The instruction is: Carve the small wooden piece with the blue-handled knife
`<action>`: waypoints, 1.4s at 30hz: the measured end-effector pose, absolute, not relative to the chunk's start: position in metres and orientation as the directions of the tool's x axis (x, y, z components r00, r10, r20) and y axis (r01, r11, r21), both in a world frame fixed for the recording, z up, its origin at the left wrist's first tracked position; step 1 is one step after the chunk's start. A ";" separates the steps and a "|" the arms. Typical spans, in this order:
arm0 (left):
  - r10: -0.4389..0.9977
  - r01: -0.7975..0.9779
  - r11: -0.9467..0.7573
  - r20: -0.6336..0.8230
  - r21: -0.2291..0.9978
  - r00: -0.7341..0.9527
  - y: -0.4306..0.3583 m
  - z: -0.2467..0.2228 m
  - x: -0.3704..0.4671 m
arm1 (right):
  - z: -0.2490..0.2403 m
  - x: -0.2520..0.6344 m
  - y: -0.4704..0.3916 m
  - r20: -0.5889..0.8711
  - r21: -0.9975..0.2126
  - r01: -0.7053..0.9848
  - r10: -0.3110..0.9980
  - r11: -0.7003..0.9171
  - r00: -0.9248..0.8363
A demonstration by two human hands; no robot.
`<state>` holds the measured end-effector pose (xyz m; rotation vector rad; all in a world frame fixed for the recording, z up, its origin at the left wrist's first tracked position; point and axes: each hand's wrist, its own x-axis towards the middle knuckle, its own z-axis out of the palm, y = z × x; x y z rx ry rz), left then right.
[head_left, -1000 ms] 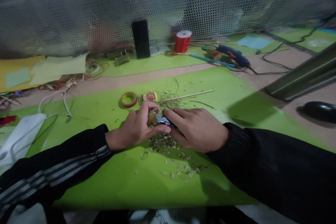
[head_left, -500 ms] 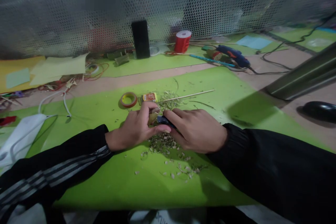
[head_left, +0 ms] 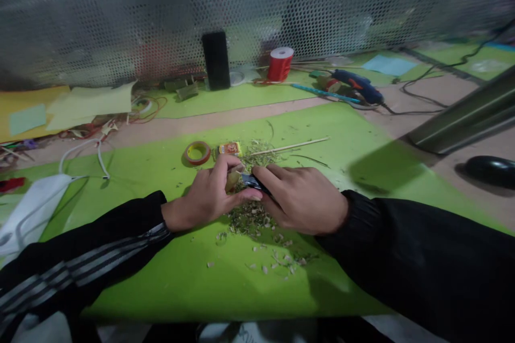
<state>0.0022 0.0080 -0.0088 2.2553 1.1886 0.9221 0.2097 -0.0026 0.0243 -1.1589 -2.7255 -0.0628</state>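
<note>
My left hand (head_left: 207, 193) is curled around a small pale piece (head_left: 233, 178), mostly hidden by the fingers. Wrapped in my right hand (head_left: 303, 195) is a dark-handled tool (head_left: 254, 182), its end touching or close to the pale piece; its exact kind is unclear. My left thumb reaches under the tool, near my right fingers. Green and pale shavings (head_left: 251, 217) lie in a pile on the green mat (head_left: 161, 273) below both hands. A thin stick (head_left: 298, 144) rests beyond them.
A tape roll (head_left: 197, 153) and small yellow-red box (head_left: 230, 148) sit behind my left hand. Farther back are an upright black phone (head_left: 216, 60), red spool (head_left: 280, 64) and blue glue gun (head_left: 358, 86). A metal post (head_left: 462, 112) and black mouse (head_left: 491, 170) are at right.
The dark tool has tilted slightly between my hands, and its surface shows more shine. Both hands stay almost in the same place.
</note>
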 end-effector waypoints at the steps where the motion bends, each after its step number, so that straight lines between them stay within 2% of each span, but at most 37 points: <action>1: 0.835 0.553 -0.545 0.354 0.630 0.420 0.008 -0.009 0.002 | 0.025 0.210 -0.002 0.170 -0.041 0.704 0.700 0.709 -0.694; 9: 0.821 0.552 -0.565 0.348 0.613 0.453 0.008 -0.010 0.001 | 0.028 0.211 -0.002 0.126 -0.065 0.675 0.677 0.735 -0.725; 23: 0.837 0.573 -0.547 0.376 0.610 0.398 0.009 -0.008 0.004 | 0.023 0.203 -0.009 0.213 0.038 0.793 0.770 0.608 -0.601; 30: 0.830 0.519 -0.546 0.342 0.657 0.441 0.007 -0.005 0.003 | 0.036 0.214 0.005 0.256 0.029 0.912 0.879 0.409 -0.402; 36: 0.740 0.287 -0.634 0.454 0.719 0.497 0.010 -0.010 0.000 | 0.038 0.221 0.009 0.252 -0.110 0.887 0.875 0.449 -0.413; 39: 0.727 0.304 -0.660 0.481 0.688 0.490 0.011 -0.013 -0.001 | 0.036 0.222 0.010 0.245 -0.178 0.826 0.837 0.534 -0.489; 42: 0.684 0.295 -0.717 0.557 0.632 0.470 0.013 -0.014 0.002 | 0.036 0.225 0.014 0.289 -0.298 0.701 0.761 0.648 -0.580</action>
